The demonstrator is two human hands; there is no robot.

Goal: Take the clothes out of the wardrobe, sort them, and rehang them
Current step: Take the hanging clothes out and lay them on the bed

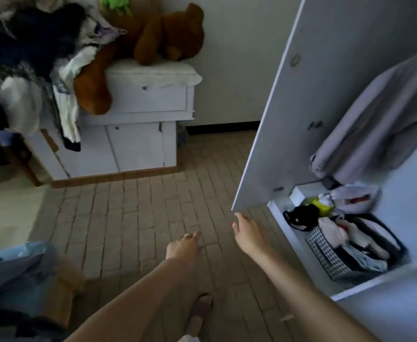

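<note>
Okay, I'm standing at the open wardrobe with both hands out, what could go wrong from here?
The open wardrobe door has its bottom corner just above your right hand; it might knock your hand. The clothes pile hangs over the white dresser and may slide off. The grey garment is bunched and might slip down.

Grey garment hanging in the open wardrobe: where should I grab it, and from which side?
Probably grip the grey garment high up near its shoulder, coming in from the open front, past the door. It hangs slanted with its folded hem low, above the checked basket. Both hands are free; the right is nearer.
</note>
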